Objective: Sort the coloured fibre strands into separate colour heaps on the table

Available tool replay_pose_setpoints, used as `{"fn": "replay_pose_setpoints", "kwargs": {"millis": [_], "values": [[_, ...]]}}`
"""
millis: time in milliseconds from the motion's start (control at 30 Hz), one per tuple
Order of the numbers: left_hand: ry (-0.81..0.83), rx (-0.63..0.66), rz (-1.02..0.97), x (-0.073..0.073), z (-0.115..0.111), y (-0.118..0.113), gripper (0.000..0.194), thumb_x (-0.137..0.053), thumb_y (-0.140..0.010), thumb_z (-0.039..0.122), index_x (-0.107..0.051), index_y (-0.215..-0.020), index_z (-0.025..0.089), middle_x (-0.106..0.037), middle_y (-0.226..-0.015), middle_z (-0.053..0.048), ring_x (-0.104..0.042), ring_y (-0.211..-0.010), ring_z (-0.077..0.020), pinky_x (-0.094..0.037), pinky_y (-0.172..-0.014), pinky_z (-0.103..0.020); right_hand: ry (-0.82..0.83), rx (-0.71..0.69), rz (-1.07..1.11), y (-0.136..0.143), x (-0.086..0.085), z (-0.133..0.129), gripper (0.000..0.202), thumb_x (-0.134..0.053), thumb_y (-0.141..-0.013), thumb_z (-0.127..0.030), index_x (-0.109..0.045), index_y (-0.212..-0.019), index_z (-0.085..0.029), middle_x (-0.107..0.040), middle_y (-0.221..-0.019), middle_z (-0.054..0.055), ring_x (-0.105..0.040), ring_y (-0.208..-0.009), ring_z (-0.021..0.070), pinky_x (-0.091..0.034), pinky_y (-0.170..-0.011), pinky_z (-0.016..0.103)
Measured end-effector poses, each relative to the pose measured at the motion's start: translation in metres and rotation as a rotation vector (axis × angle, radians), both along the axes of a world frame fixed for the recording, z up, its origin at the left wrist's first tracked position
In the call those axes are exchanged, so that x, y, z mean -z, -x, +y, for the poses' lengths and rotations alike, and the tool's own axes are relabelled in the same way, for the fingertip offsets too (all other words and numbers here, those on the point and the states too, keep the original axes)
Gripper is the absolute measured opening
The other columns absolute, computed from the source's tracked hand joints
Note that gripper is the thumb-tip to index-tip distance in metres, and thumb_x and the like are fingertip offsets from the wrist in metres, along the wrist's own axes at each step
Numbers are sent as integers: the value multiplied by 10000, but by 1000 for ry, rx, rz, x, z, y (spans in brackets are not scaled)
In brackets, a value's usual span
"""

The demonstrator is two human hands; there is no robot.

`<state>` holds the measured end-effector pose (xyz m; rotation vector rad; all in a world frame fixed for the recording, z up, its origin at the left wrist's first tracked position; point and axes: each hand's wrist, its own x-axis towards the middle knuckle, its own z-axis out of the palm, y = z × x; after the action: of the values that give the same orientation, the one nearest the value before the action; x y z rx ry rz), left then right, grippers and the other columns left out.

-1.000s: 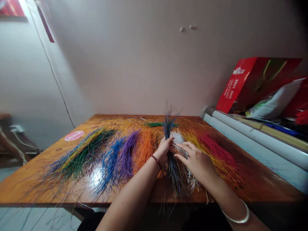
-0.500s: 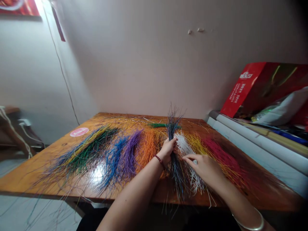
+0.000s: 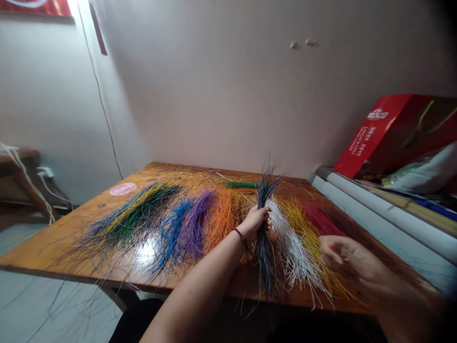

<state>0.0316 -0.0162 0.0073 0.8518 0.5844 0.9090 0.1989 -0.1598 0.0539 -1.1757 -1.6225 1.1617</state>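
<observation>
My left hand (image 3: 257, 220) is closed around the middle of a dark blue-grey bundle of thin wires (image 3: 264, 197), held upright over the table with its ends fanning out above and below the fist. Off to the right, my right hand (image 3: 344, 257) hovers over the yellow wires (image 3: 303, 224) and the red wires (image 3: 323, 216). Its fingers are curled together and somewhat blurred; anything between them is too fine to make out. White wires (image 3: 291, 243) lie between the two hands.
Orange (image 3: 221, 216), purple (image 3: 198, 224) and blue wires (image 3: 173, 228) lie left of my arm, with a yellow-green bundle (image 3: 143, 209) farther left. Green wires (image 3: 241, 184) lie at the back. Paper rolls (image 3: 385, 209) and a red box (image 3: 378, 128) flank the wooden table (image 3: 53, 243).
My right hand has moved right, away from the held bundle, from beside the white wires to over the yellow and red ones. My left hand still grips the dark bundle. The view has shifted slightly.
</observation>
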Motion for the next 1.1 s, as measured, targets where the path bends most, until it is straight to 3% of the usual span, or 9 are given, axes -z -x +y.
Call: {"fn": "replay_pose_setpoints", "kwargs": {"millis": [200, 300, 400, 533, 700, 800, 900, 1000, 1100], "values": [[0, 7, -15, 1, 2, -1, 215, -615, -775, 329, -458, -750, 184, -299, -518, 90, -258, -376, -41, -251, -403, -197, -135, -7, 92, 28, -49, 9, 431, -501, -840, -576, -394, -630, -215, -252, -541, -57, -180, -474, 97, -182, -428, 254], [-5, -10, -13, 1, -1, -1, 194, -601, -774, 282, -451, -711, 176, -311, -513, 78, -269, -396, -45, -241, -409, -198, -140, -279, -141, 66, -74, 44, 454, -477, -844, -599, -431, -642, -195, -303, -558, -54, -214, -480, 81, -184, -428, 238], [-2, -42, -7, 0, -3, -1, 208, -577, -772, 247, -417, -659, 176, -336, -516, 61, -291, -419, -47, -248, -420, -196, -182, -576, -481, 106, -84, 96, 458, -424, -883, -559, -450, -625, -181, -395, -560, -28, -326, -506, 88, -270, -466, 235], [25, -25, 7, 1, -1, -3, 246, -646, -717, 288, -429, -676, 180, -303, -511, 80, -240, -409, -45, -222, -405, -200, -467, -544, -865, 143, -70, 170, 400, -452, -896, -433, -498, -599, -171, -486, -592, -2, -361, -520, 93, -301, -516, 249], [58, -20, 0, 6, 4, -5, 258, -626, -726, 304, -396, -684, 196, -292, -513, 85, -241, -399, -50, -248, -405, -201, -507, -297, -1213, 157, -38, 225, 360, -563, -843, -351, -551, -526, -183, -559, -537, 14, -437, -486, 109, -323, -521, 255], [63, -15, -4, 7, 5, -5, 264, -615, -721, 269, -366, -666, 202, -292, -508, 85, -239, -392, -49, -237, -399, -202, -524, -206, -1217, 154, -22, 238, 301, -594, -822, -305, -587, -549, -179, -630, -595, 59, -562, -586, 164, -383, -588, 273], [57, -11, -4, 6, 5, -3, 230, -600, -717, 218, -379, -660, 195, -288, -506, 85, -238, -389, -47, -244, -400, -202, -565, -115, -1169, 150, -17, 246, 165, -601, -826, -309, -655, -768, -164, -695, -826, 128, -630, -767, 227, -428, -689, 310], [51, -21, -1, 4, 3, -1, 220, -616, -724, 219, -404, -675, 185, -284, -515, 88, -238, -391, -39, -245, -404, -195, -625, -32, -1077, 145, -30, 243, 259, -557, -854, -257, -592, -1085, -146, -632, -1124, 168, -606, -957, 234, -438, -795, 325], [48, -35, 5, 2, 3, 0, 279, -664, -733, 294, -411, -702, 183, -297, -521, 89, -260, -392, -36, -224, -400, -188, -790, 57, -781, 135, -51, 217, 267, -447, -881, -163, -551, -1127, -157, -604, -1157, 124, -591, -964, 180, -444, -818, 289]]}}
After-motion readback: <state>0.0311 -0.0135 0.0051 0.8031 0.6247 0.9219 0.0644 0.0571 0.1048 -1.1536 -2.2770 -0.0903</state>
